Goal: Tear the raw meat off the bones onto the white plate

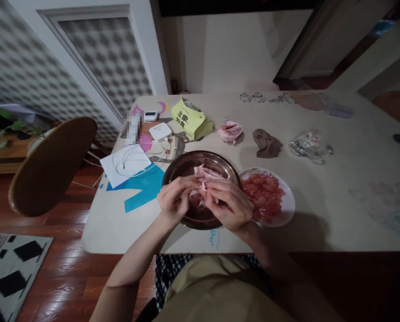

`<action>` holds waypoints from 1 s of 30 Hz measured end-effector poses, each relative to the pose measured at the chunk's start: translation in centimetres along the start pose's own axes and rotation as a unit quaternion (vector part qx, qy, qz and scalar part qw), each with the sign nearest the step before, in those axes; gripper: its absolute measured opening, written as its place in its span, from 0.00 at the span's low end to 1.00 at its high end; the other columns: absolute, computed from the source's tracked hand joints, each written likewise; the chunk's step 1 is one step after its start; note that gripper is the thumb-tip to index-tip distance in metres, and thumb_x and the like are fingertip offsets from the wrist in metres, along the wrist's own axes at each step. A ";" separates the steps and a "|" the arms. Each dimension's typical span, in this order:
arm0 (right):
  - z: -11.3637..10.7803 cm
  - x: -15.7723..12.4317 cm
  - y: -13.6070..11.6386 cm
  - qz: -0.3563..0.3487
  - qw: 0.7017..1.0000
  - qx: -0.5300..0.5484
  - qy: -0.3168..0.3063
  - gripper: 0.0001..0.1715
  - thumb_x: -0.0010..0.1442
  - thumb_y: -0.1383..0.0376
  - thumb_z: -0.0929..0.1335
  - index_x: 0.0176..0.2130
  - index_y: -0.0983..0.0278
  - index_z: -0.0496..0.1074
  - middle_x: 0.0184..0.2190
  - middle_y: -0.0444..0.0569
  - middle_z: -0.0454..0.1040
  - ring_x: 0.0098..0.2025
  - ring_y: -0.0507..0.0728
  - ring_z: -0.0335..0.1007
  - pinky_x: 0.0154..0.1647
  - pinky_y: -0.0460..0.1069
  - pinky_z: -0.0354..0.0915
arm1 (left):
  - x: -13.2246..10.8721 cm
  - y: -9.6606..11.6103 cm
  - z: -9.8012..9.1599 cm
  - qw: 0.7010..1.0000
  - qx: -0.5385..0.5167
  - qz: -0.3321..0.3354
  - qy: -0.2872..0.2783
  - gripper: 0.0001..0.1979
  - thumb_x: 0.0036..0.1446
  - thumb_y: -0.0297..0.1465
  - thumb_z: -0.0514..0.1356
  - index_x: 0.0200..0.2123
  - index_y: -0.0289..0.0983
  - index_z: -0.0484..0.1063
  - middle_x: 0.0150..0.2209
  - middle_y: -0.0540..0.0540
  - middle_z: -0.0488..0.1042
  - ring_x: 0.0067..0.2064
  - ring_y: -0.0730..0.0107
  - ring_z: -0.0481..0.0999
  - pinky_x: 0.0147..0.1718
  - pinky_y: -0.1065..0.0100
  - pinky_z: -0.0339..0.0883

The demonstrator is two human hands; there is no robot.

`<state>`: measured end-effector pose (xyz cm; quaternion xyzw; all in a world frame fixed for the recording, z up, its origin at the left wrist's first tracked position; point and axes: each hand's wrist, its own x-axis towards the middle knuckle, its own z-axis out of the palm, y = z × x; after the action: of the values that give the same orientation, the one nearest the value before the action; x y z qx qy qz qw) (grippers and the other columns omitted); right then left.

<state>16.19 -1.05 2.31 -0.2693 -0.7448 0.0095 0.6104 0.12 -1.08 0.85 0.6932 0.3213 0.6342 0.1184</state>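
Over a dark metal bowl (231, 170), my left hand (177, 197) and my right hand (229, 202) meet with fingers pinched together. Between their fingertips is a pale pink piece of pomelo (203, 186), most of it covered by the fingers. Pink pomelo membrane (205, 171) lies in the bowl behind the hands. Right of the bowl, close to my right hand, a white plate (290, 206) carries a heap of peeled red pomelo flesh (263, 194). Farther back on the table sits a larger pink pomelo chunk (230, 132).
A crumpled brown cloth (267, 143) and a clear plastic item (309, 145) lie at the right. Behind the bowl stands a yellow-green bag (191, 120). White devices, a cable and a white sheet (124, 166) are at the left. A chair (54, 167) stands beyond the table's left edge.
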 end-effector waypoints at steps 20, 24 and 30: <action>0.3 0.0 0.2 0.023 0.992 -0.119 0.022 0.16 0.63 0.77 0.73 0.48 0.61 0.78 0.44 0.52 0.85 0.46 0.57 0.85 0.52 0.51 0.81 | -0.2 1.2 0.8 0.997 0.066 -0.043 -0.024 0.19 0.64 0.23 0.65 0.58 0.38 0.77 0.56 0.40 0.82 0.56 0.61 0.84 0.57 0.61 0.80; 0.3 -0.2 0.0 0.022 0.995 -0.099 0.009 0.17 0.62 0.79 0.73 0.48 0.63 0.78 0.44 0.52 0.85 0.47 0.57 0.85 0.54 0.51 0.81 | -0.6 0.7 0.9 0.994 0.064 -0.086 0.008 0.14 0.62 0.24 0.68 0.52 0.38 0.80 0.50 0.43 0.85 0.49 0.65 0.87 0.50 0.69 0.82; 0.3 -0.3 -0.4 0.027 0.996 -0.080 0.002 0.17 0.62 0.78 0.73 0.48 0.62 0.78 0.41 0.50 0.85 0.43 0.56 0.85 0.49 0.50 0.82 | -0.7 0.7 0.6 0.992 0.081 -0.088 0.036 0.05 0.62 0.25 0.69 0.42 0.37 0.80 0.39 0.47 0.86 0.38 0.72 0.87 0.40 0.77 0.81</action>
<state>15.75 -1.38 2.10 -0.3374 -0.7343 -0.0340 0.5880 0.94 -1.85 0.59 0.6462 0.4352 0.6180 0.1057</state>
